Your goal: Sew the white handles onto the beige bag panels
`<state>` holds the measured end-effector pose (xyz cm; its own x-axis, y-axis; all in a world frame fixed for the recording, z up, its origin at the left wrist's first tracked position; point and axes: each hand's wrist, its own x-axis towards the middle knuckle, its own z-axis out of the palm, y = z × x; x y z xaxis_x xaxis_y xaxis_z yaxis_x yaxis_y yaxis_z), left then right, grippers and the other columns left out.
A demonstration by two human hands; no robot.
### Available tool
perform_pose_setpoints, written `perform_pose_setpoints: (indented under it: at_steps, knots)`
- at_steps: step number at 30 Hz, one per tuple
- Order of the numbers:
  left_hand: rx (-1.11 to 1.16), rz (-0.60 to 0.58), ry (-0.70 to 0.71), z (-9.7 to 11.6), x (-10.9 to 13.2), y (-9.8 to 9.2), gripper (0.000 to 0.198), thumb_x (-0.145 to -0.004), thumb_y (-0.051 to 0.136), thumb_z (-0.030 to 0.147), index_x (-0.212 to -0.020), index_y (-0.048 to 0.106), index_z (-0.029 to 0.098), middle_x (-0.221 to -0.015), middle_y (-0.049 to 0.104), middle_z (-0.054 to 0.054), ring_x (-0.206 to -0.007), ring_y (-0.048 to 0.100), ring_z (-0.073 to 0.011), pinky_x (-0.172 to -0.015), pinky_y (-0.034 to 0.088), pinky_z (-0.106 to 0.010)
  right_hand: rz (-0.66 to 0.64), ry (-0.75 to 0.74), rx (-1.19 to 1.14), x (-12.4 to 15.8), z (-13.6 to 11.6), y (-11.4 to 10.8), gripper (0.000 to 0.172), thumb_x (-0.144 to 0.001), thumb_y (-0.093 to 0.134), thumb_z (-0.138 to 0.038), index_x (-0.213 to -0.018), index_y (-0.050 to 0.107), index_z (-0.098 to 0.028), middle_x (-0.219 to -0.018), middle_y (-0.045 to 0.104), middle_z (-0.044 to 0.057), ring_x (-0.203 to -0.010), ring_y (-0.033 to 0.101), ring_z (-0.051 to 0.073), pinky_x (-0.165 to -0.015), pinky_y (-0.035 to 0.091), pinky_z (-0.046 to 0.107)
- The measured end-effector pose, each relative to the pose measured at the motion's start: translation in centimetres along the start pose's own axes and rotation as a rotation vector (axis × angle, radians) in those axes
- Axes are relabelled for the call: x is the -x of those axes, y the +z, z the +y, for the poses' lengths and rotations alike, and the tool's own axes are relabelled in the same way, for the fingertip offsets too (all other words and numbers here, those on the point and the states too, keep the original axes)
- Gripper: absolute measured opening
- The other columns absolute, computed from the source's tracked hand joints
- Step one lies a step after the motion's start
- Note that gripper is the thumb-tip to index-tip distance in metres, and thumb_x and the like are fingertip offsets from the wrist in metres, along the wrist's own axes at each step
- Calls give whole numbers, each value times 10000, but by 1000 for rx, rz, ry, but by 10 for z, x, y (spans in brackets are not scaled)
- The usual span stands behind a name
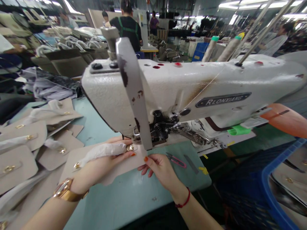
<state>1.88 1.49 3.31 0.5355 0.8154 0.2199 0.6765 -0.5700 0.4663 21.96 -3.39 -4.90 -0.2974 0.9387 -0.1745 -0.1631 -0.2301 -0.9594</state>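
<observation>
A beige bag panel lies under the head of a white sewing machine. On it, a handle wrapped in white paper is fixed by gold buckles. My left hand rests flat on the panel, passing beneath the wrapped handle, its thumb and fingers stretched toward the needle area. The needle itself is hidden behind the machine's grey lever arm. My right hand pinches the panel's right edge, thumb on top and fingers curled below.
Pink-handled thread snips and a dark flat blade lie right of my right hand. More beige panels with handles pile up at left. A blue basket stands at lower right. Co-workers are in the background.
</observation>
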Motion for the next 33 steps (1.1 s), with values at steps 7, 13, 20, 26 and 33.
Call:
perform_pose_setpoints:
  at_steps: [7, 13, 20, 26, 33]
  knots:
    - [-67, -13, -8, -3, 1, 0, 498, -904, 305, 580, -1116, 640, 278, -1061, 703, -62, -965, 655, -255, -858, 538, -390, 93, -39, 52, -2, 9, 4, 446, -876, 564, -509, -723, 666, -103, -691, 701, 77, -572, 625, 100, -509, 430, 161]
    - [-138, -62, 30, -5, -4, 1, 457, -915, 319, 569, -1005, 647, 264, -939, 698, -36, -891, 647, -234, -875, 517, -384, 143, -30, 28, -4, 13, 7, 484, -825, 589, -578, -668, 641, -123, -612, 659, 43, -531, 583, 94, -537, 462, 184]
    - [-215, -112, 29, -9, 1, 2, 354, -939, 414, 484, -1099, 587, 220, -1023, 652, 2, -989, 611, -206, -987, 464, -374, 136, -39, 4, -3, 16, 8, 478, -842, 590, -551, -663, 644, -112, -612, 658, 54, -520, 578, 93, -524, 458, 181]
    - [-174, -105, 40, -5, -1, 0, 280, -946, 425, 441, -1028, 590, 229, -951, 647, 20, -899, 631, -188, -892, 517, -353, 134, -37, -4, -4, 15, 9, 481, -847, 589, -542, -644, 639, -109, -589, 648, 51, -495, 568, 85, -508, 449, 171]
    - [-71, -139, 4, -9, -6, -1, 337, -929, 417, 457, -904, 650, 215, -895, 678, 22, -791, 650, -182, -756, 546, -315, 125, -34, -25, -6, 11, 9, 515, -842, 582, -564, -612, 643, -108, -566, 632, 50, -483, 550, 79, -501, 441, 167]
